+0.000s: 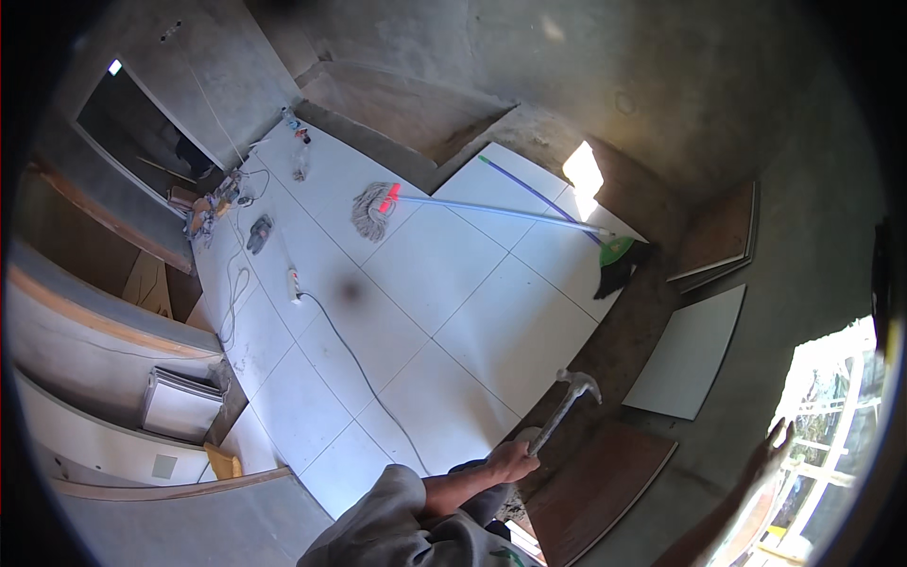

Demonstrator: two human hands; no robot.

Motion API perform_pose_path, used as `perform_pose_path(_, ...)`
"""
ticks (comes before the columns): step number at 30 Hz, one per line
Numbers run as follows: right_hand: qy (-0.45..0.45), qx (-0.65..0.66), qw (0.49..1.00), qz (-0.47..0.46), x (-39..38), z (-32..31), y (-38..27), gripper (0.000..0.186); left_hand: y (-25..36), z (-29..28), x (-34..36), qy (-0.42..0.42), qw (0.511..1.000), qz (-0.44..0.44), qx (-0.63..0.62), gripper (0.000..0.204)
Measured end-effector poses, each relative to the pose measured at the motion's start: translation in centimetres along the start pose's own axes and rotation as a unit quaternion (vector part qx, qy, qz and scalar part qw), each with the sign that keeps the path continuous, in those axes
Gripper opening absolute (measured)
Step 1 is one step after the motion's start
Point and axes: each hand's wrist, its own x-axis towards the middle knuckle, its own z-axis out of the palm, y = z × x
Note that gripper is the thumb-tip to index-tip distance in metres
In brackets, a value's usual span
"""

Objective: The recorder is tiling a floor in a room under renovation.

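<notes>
My left hand [512, 460] is closed round the handle of a claw hammer [567, 406], its metal head upward, above the bare strip beside the white floor tiles [444, 378]. My right hand [770, 449] is raised at the right, fingers apart and slightly bent, beside the bright window [841, 416]; whether it touches the window's edge I cannot tell. Below it, a reddish-brown board or tile [595, 482] leans along the wall.
A mop [373, 210] and green-headed broom [616, 260] lie on the tiles, with a power strip and cord [294, 283]. Several tiles lean at right [680, 350] and left [179, 402]. Tools [213, 208] lie by the doorway. A recessed trough [406, 104] is at the back.
</notes>
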Motion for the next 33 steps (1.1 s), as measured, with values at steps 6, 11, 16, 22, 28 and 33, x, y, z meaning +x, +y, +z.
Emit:
perform_pose_path(6,-0.365,0.280,0.887,0.045,-26.7,-7.2,-18.2,0.060,5.5,-5.2,-14.3,0.098,0.954,0.273,-0.082,0.027)
perform_pose_path(11,-0.548,0.431,0.717,0.007,-36.6,-16.8,-24.1,0.062,2.2,-8.3,-28.6,0.078,0.895,0.438,0.024,0.041)
perform_pose_path(16,-0.506,0.373,0.771,-0.097,-47.8,-17.3,-21.2,0.020,-10.7,-13.3,-35.2,0.062,0.959,0.266,0.072,0.059)
perform_pose_path(22,-0.565,0.001,0.816,-0.120,-60.3,-12.6,-4.6,0.017,-38.2,-21.8,-44.8,0.344,0.916,-0.208,0.001,0.046)
perform_pose_path(28,-0.595,0.014,0.800,-0.077,-66.0,-9.9,-1.8,0.019,-50.1,-23.1,-53.8,0.317,0.867,-0.385,-0.003,0.046)
perform_pose_path(33,-0.597,0.064,0.791,-0.116,-68.6,-4.9,-5.8,0.018,-58.5,-21.6,-52.5,0.222,0.928,-0.299,0.018,0.048)
